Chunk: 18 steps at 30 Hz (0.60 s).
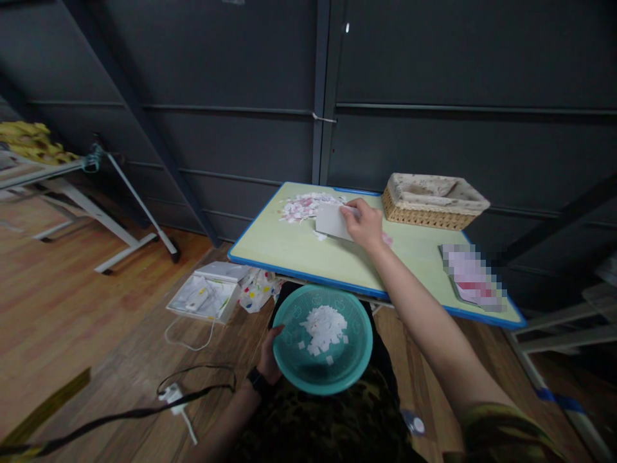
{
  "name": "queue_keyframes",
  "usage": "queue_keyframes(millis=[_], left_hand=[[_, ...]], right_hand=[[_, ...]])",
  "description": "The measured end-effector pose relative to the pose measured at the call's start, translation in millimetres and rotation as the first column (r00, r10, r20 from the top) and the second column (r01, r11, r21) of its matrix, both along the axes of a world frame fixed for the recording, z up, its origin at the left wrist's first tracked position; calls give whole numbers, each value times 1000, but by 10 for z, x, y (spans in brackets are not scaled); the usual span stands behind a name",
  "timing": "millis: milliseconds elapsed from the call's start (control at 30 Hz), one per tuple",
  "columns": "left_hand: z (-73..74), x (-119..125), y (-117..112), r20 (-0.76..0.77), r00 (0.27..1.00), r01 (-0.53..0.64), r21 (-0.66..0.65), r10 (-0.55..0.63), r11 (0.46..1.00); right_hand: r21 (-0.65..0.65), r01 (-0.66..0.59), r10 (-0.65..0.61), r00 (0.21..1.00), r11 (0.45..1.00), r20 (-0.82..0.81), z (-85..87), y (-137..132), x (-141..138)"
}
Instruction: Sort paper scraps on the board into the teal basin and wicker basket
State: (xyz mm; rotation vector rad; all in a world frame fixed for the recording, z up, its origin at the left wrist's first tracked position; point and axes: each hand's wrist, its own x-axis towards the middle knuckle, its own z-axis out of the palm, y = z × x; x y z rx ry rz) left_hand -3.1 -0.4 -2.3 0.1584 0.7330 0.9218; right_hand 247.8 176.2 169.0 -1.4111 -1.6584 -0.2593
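Note:
My left hand [270, 354], with a dark watch on its wrist, grips the left rim of a teal plastic basket [359, 360] on my lap. Small white square pieces [325, 328] are heaped inside it. Over the pale green tabletop [270, 244], my right hand [364, 222] is closed on a flat, light grey rectangular plate [332, 220], held by its right end. Just behind and left of the plate lies a spread pile of white and pinkish pieces [303, 206]. A bit of pink shows beside my right wrist.
A wicker basket [424, 215] with a cloth lining stands at the table's back right. A blurred-out flat item [475, 280] lies near the right edge. On the floor to the left are an open white box [205, 296], a power strip [173, 395] and cables. Dark panels [241, 148] rise behind.

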Motion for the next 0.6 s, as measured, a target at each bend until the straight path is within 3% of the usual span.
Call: queue_keyframes(millis=[433, 600], left_hand=[[-32, 0, 1, -36, 999, -38, 2, 38, 999], [20, 16, -2, -16, 1000, -15, 1, 15, 1000]], right_hand=[[-29, 117, -115, 991, 993, 74, -13, 39, 60], [-17, 46, -45, 999, 999, 21, 7, 16, 36]])
